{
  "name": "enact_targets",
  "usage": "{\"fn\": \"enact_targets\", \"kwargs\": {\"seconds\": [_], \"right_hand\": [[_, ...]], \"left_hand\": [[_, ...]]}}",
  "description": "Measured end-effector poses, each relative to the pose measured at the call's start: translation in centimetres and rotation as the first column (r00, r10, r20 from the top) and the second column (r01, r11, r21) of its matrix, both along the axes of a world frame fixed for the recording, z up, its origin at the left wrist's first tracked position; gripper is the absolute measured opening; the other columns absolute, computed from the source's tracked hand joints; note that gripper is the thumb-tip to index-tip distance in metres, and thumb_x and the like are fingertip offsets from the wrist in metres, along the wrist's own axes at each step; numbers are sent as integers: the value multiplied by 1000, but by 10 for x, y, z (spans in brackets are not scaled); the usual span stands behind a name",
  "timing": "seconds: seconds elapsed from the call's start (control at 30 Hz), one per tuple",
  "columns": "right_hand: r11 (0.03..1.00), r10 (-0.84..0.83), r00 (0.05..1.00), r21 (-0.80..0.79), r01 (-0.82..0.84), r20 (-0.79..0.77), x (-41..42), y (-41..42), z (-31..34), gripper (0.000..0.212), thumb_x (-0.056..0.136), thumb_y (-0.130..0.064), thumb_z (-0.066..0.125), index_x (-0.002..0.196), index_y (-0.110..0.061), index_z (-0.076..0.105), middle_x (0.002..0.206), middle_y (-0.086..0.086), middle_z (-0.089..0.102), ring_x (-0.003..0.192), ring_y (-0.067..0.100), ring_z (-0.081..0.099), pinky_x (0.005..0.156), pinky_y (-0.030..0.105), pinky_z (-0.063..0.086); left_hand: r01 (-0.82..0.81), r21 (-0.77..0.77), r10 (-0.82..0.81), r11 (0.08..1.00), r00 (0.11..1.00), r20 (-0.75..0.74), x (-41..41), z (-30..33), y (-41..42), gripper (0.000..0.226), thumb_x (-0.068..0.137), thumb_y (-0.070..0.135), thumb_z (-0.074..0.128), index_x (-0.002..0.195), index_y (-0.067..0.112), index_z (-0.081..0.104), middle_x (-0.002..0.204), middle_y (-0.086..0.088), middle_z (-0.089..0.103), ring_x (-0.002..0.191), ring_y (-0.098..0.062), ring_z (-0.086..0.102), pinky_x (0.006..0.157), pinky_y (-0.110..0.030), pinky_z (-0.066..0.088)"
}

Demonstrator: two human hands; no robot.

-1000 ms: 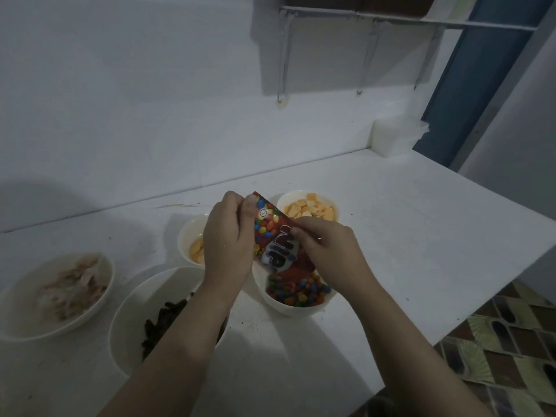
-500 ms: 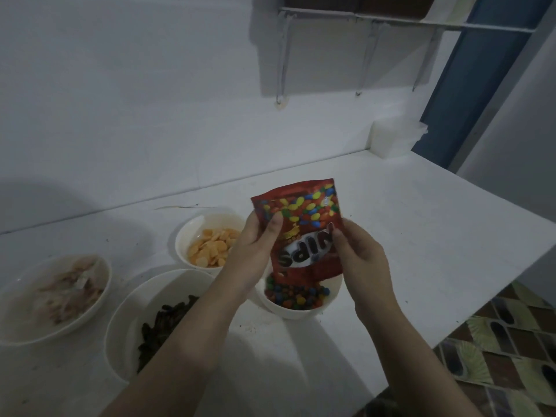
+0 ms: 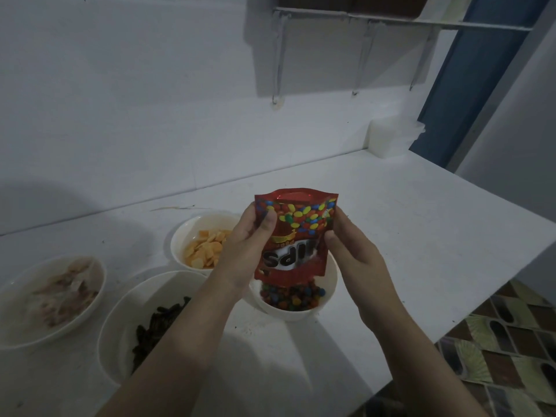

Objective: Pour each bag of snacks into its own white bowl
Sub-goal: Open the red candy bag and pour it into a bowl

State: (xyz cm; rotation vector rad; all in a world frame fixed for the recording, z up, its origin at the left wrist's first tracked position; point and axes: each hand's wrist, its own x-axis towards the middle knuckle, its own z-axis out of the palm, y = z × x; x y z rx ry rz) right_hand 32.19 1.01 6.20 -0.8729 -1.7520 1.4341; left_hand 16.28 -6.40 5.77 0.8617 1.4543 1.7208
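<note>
**Red candy bag upended over its bowl**

While both hands hold it upside down, the red candy bag (image 3: 296,236) hangs with its open mouth just above a white bowl (image 3: 329,276) of coloured candies (image 3: 293,297). Its print of bright candy pieces and white lettering reads inverted. The left hand (image 3: 245,251) is clamped on the bag's left edge, thumb across the front; the right hand (image 3: 350,254) pinches the right edge.

A white counter (image 3: 406,224) carries three more bowls: orange crackers (image 3: 206,246) behind, dark pieces in a wide bowl (image 3: 120,326) nearer, pale shreds in a bowl (image 3: 12,296) at far left. A white wall backs the counter, with a wire rack (image 3: 391,21) mounted above and a white container (image 3: 391,139) at the far corner.

To the right the counter lies bare up to its edge, beyond which patterned floor tiles (image 3: 505,341) show.
</note>
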Motion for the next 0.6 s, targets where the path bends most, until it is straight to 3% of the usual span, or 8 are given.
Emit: {"fn": "enact_targets", "kwargs": {"seconds": [0.13,0.23,0.33,0.47,0.6], "right_hand": [[998,53,999,-28,-53,-14,-3,-1,0,45,99,-45,48,144,-44,45,132,-23,61,118,-2,59,92,18,51],[999,9,1000,-35,-9,-24,-2,0,-2,45,99,-47,46,144,-43,46,133,-22,60,119,2,59,100,28,52],[999,25,1000,-44,-26,-13,1,2,-4,45,99,-46,47,144,-43,46,133,-23,59,119,0,58,97,23,52],[999,13,998,-44,-16,-63,6,6,-1,43,96,-43,53,139,-39,54,119,-24,68,106,-6,65,74,10,54],[996,-51,994,-74,44,-93,3,9,3,29,95,-42,56,120,-33,67,107,-17,75,101,7,71,86,33,60]], "left_hand": [[-1,25,0,1000,1000,26,9,-2,4,57,76,60,56,129,40,49,120,15,66,114,-10,63,101,-44,50],[33,6,-33,999,999,23,11,-5,5,59,75,66,56,129,45,46,122,15,64,118,-12,60,103,-47,48],[28,-4,-28,1000,999,28,11,-7,7,64,72,70,59,129,45,47,122,16,64,119,-13,59,105,-47,46],[-12,16,11,1000,999,50,13,-5,10,57,74,60,63,124,34,56,117,11,69,113,-14,64,101,-48,49],[-34,9,34,999,999,13,19,-3,12,48,73,52,66,115,29,63,108,9,74,103,-12,69,92,-40,55]]}}
